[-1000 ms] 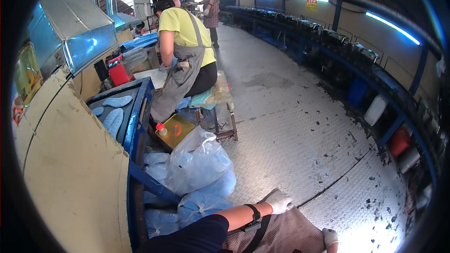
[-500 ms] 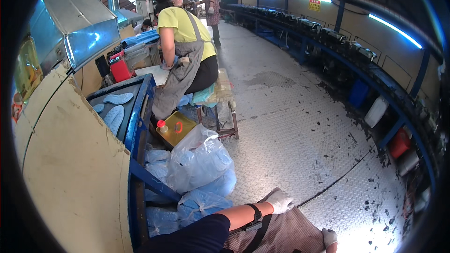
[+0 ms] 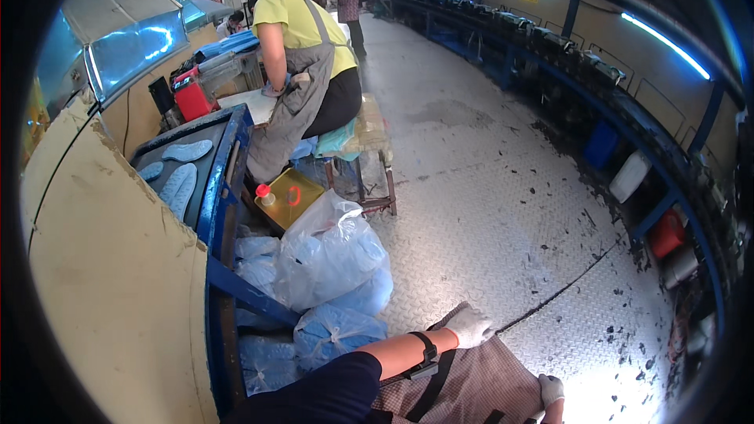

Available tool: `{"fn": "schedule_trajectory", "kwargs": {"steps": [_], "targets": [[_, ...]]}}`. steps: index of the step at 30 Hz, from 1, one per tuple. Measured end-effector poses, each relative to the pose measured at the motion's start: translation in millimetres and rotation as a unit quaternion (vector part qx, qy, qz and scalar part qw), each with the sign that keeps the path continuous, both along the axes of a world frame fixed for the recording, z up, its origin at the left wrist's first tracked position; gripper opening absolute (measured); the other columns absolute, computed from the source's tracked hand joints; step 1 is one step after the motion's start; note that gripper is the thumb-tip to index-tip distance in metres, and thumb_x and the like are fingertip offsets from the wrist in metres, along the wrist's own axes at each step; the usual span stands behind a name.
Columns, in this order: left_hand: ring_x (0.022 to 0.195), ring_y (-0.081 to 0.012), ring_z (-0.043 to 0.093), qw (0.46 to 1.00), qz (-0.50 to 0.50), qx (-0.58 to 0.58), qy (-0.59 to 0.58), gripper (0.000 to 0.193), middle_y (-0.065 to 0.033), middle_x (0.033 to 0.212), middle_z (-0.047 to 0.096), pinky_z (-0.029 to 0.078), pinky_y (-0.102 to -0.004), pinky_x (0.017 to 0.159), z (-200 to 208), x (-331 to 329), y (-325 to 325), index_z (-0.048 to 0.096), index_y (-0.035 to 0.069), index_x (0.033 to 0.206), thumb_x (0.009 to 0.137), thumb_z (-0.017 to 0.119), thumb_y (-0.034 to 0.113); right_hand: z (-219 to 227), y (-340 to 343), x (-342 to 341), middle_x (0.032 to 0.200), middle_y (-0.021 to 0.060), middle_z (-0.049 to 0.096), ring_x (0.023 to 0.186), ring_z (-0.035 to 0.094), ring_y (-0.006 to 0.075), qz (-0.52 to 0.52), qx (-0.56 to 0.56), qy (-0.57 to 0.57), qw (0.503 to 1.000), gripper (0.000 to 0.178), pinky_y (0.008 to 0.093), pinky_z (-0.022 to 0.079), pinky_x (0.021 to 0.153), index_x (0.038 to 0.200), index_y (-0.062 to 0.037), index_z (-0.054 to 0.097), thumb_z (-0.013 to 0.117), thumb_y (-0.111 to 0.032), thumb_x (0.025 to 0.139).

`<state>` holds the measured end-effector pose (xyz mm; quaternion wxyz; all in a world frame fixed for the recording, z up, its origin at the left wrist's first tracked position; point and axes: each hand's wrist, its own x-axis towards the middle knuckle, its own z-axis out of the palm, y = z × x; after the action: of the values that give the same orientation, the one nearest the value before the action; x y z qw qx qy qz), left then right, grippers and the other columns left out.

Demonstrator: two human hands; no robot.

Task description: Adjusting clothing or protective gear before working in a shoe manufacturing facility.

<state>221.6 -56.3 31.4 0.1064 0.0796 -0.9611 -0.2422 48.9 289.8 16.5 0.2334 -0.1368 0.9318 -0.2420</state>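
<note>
My left hand [image 3: 470,327], in a white knit glove, is closed at the upper edge of a brown checked cloth [image 3: 479,377] spread in front of me. A black strap with a small device [image 3: 425,366] circles my left wrist. My right hand [image 3: 551,390], gloved likewise, curls over the cloth's right edge near the bottom of the view. Between the two hands the edge runs fairly straight. Dark straps cross the cloth. The fingertips of both hands are partly hidden.
Clear bags of light blue pieces [image 3: 334,259] lie left of my arm, beside a yellow tin [image 3: 289,198] with a red cap. Light blue shoe soles [image 3: 188,151] rest on a blue-framed bench. A seated person [image 3: 302,47] bends over work ahead. A machine line [image 3: 550,51] runs along the right.
The view has shifted slightly, so the bench, bags and tin sit a little farther left. Both my hands stay at the cloth's edge, nearly in place.
</note>
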Motion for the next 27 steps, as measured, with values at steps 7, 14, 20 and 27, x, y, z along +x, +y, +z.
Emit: {"fn": "schedule_trajectory", "kwargs": {"steps": [7,14,20,27], "targets": [[0.088,-0.0329,0.065,0.999,0.0,0.023,0.041,0.019,-0.0124,0.088,0.066,0.051,-0.0453,0.08,-5,0,0,0.061,0.006,0.084,0.085,0.062,0.025,-2,2,-1,0.085,0.0216,0.072,0.082,0.069,0.0291,-0.025,-0.015,-0.022,0.999,0.049,0.0389,0.052,0.078,0.095,0.0098,0.072,0.063,-0.037,0.085],[0.087,-0.033,0.064,0.999,-0.003,0.02,0.032,0.016,-0.0123,0.086,0.065,0.05,-0.0449,0.08,-4,3,-1,0.06,0.006,0.083,0.083,0.061,0.022,-9,3,-3,0.085,0.0222,0.073,0.082,0.069,0.03,-0.021,-0.001,-0.007,1.0,0.049,0.0394,0.052,0.078,0.095,0.0095,0.072,0.063,-0.038,0.085],[0.087,-0.0327,0.064,0.999,0.002,0.027,0.03,0.015,-0.0123,0.086,0.065,0.05,-0.0447,0.08,-5,2,1,0.059,0.007,0.083,0.083,0.061,0.021,2,-2,2,0.085,0.0234,0.073,0.083,0.07,0.0316,-0.016,0.006,0.001,1.0,0.048,0.04,0.052,0.079,0.094,0.0082,0.073,0.062,-0.038,0.084],[0.087,-0.0323,0.064,1.0,-0.016,0.02,-0.006,0.014,-0.0124,0.085,0.065,0.05,-0.0449,0.08,12,2,5,0.06,0.008,0.084,0.085,0.06,0.021,7,2,8,0.086,0.0256,0.072,0.085,0.07,0.0337,-0.021,0.001,0.01,1.0,0.052,0.0411,0.052,0.08,0.093,0.0081,0.073,0.06,-0.041,0.084]]}}
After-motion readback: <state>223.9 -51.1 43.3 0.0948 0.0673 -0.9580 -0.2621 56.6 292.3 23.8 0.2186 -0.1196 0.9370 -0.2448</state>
